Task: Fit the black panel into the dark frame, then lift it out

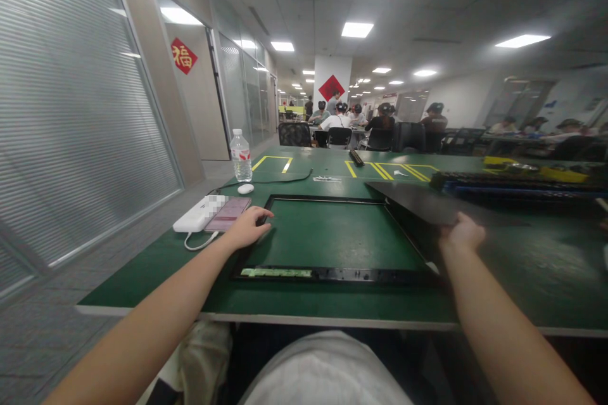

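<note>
A thin black rectangular frame [361, 275], like a screen bezel, lies flat on the green table, whose surface shows through its opening. Along its near bar runs a light green strip [276, 272]. My left hand [247, 227] is at the frame's left bar, fingers bent over it. To the right, my right hand [463, 235] grips the near edge of a dark, flat panel [413, 200], fingers closed. The panel is tilted and raised over the frame's right side, covering part of it. Motion blurs the panel and my right hand.
Left of the frame are a white power bank [194, 215], a phone [228, 213], a white case [246, 189] and a water bottle [240, 158]. Long dark strips [517, 182] are stacked at right, near yellow pieces [563, 173]. Several people sit at tables beyond.
</note>
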A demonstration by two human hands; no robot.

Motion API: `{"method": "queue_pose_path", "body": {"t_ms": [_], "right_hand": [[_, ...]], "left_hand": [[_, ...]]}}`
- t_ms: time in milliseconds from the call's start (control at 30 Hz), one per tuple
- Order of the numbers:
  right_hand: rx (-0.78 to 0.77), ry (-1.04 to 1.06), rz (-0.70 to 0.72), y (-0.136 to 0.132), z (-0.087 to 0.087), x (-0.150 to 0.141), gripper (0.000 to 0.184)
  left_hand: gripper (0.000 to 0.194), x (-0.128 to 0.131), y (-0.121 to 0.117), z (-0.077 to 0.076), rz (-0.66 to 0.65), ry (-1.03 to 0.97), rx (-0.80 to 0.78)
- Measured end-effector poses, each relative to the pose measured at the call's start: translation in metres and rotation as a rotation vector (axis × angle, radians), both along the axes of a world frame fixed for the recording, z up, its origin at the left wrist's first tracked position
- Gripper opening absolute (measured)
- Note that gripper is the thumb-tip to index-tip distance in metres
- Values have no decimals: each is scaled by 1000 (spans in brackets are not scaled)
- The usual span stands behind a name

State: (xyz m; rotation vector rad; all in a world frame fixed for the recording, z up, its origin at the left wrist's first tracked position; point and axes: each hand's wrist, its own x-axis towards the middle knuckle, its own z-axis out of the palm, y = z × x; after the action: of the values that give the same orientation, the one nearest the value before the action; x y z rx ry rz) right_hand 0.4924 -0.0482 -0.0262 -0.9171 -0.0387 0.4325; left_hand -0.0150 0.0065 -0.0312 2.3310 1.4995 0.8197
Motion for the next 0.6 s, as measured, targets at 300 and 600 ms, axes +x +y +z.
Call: {"method": "queue_pose_path", "body": {"t_ms": [300, 600], "right_hand": [[-12, 17, -13, 7, -6, 2, 19], [-76, 132, 76, 19, -28, 26, 41]], "left_hand": [[34, 2, -3, 2, 0, -48, 8], [40, 1, -1, 0, -20, -19, -4]]}}
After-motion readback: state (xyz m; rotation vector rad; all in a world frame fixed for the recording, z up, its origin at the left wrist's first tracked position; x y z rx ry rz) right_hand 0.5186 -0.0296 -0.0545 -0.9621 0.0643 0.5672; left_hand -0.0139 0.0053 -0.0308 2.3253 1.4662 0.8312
